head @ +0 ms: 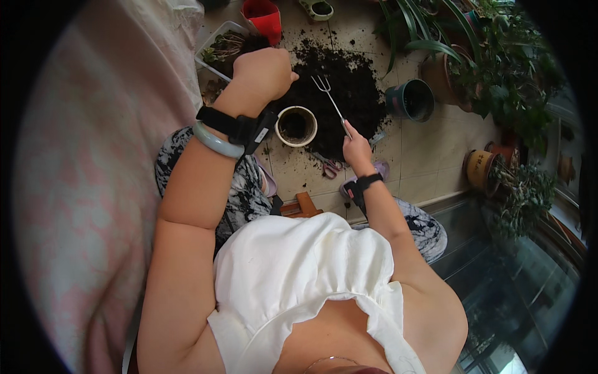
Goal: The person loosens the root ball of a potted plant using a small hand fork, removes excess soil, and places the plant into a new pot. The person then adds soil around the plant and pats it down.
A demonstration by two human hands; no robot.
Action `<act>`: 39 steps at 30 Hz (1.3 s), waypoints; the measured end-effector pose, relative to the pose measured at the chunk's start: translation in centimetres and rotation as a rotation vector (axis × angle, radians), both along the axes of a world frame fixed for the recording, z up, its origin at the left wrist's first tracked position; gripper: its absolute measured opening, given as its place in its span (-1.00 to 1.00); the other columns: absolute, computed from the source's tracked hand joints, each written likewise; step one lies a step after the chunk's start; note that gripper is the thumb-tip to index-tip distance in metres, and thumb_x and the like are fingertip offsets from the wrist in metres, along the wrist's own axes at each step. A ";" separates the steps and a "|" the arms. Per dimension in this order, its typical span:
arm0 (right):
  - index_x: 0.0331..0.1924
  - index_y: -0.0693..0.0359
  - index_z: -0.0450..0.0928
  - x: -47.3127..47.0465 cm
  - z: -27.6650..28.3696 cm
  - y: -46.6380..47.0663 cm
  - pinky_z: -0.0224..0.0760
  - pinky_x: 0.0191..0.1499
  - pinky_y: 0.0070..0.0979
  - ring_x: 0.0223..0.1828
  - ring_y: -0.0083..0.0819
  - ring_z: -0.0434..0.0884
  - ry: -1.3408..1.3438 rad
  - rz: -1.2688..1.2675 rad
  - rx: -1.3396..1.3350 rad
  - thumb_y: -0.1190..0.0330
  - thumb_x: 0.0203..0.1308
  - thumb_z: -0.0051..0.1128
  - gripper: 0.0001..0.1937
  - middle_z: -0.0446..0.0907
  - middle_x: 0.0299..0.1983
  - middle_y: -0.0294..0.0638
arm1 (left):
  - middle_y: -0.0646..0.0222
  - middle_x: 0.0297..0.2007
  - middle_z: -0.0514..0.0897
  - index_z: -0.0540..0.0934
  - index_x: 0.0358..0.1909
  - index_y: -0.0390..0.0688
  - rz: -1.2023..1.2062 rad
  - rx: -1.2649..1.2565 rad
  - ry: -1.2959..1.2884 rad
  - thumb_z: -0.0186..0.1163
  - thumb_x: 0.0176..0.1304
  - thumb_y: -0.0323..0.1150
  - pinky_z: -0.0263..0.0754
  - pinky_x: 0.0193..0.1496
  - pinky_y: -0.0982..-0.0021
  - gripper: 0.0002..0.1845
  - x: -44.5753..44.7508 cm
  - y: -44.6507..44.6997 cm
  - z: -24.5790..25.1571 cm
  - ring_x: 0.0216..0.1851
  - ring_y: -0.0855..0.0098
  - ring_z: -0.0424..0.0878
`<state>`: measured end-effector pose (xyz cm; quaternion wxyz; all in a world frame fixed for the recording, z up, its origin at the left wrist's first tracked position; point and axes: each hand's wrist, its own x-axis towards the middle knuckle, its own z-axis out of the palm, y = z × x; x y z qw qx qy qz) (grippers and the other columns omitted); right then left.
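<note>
My left hand [262, 70] is curled at the near edge of a clear plastic tub [204, 46]. Leafy plant stems [226, 45] and a dark clump of soil [256, 43] lie in or over that tub, just beyond my knuckles. Most of my left fingers are hidden, so whether they grip anything is unclear. A metal hand fork [337, 106] is gripped by its handle in my right hand [358, 147], its prongs pointing away over spread dark soil [345, 79]. Between my hands stands a round white pot [279, 127] with some soil inside.
Scissors [330, 169] lie at the soil's near edge, by my shoe [382, 171]. A green pot [397, 100] stands right of the soil. Beyond are a red container [268, 28] and a small pale pot [320, 16]. Potted plants [444, 75] line the right; a hanging cloth [107, 140] borders the left.
</note>
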<state>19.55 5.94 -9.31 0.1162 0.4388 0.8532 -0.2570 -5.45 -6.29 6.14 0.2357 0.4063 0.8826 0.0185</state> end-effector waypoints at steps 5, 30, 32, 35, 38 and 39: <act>0.16 -0.18 0.39 2.5 0.3 -0.8 0.42 -0.31 -0.14 -0.37 0.03 0.57 0.049 0.040 0.058 0.37 0.14 -0.07 -0.55 0.59 -0.39 0.06 | 0.19 -0.27 0.63 0.52 -0.24 -0.21 0.015 0.001 0.007 0.16 0.14 -0.08 0.49 -0.18 0.19 -0.63 0.0 -0.3 -0.1 -0.17 0.14 0.58; 0.19 -0.03 0.37 7.6 0.6 -3.0 0.39 -0.34 -0.23 -0.37 0.04 0.56 0.141 -0.271 -0.064 0.42 0.14 -0.07 -0.53 0.56 -0.36 0.17 | 0.23 -0.27 0.64 0.52 -0.19 -0.19 -0.025 0.015 0.055 0.16 0.13 -0.05 0.49 -0.18 0.18 -0.60 0.6 0.7 -0.1 -0.18 0.16 0.59; 0.20 -0.05 0.35 7.5 0.9 -3.2 0.39 -0.33 -0.20 -0.36 0.04 0.56 0.143 -0.293 -0.030 0.42 0.13 -0.06 -0.52 0.57 -0.38 0.13 | 0.23 -0.26 0.63 0.52 -0.19 -0.19 -0.015 0.013 0.023 0.16 0.13 -0.04 0.49 -0.17 0.18 -0.60 0.7 0.9 -0.1 -0.17 0.16 0.59; 0.21 -0.07 0.33 6.2 0.5 -2.0 0.40 -0.32 -0.17 -0.37 0.03 0.56 0.095 -0.238 0.047 0.41 0.12 -0.05 -0.50 0.58 -0.38 0.10 | 0.22 -0.26 0.63 0.52 -0.19 -0.19 -0.018 0.017 -0.010 0.15 0.14 -0.04 0.49 -0.15 0.17 -0.59 0.9 1.0 -0.2 -0.16 0.16 0.59; 0.20 -0.05 0.35 4.9 0.0 -0.2 0.40 -0.28 -0.17 -0.32 0.04 0.56 0.067 -0.214 0.028 0.40 0.13 -0.06 -0.52 0.58 -0.33 0.11 | 0.21 -0.25 0.63 0.52 -0.18 -0.19 -0.030 -0.001 -0.007 0.15 0.14 -0.05 0.49 -0.15 0.17 -0.59 0.9 1.1 0.0 -0.16 0.16 0.59; 0.19 -0.04 0.36 4.6 -0.1 0.2 0.41 -0.26 -0.17 -0.29 0.05 0.56 0.072 -0.270 0.032 0.39 0.13 -0.07 -0.53 0.58 -0.31 0.11 | 0.21 -0.25 0.63 0.52 -0.18 -0.19 -0.044 0.014 0.029 0.15 0.14 -0.05 0.49 -0.15 0.17 -0.60 0.8 1.0 0.1 -0.16 0.16 0.59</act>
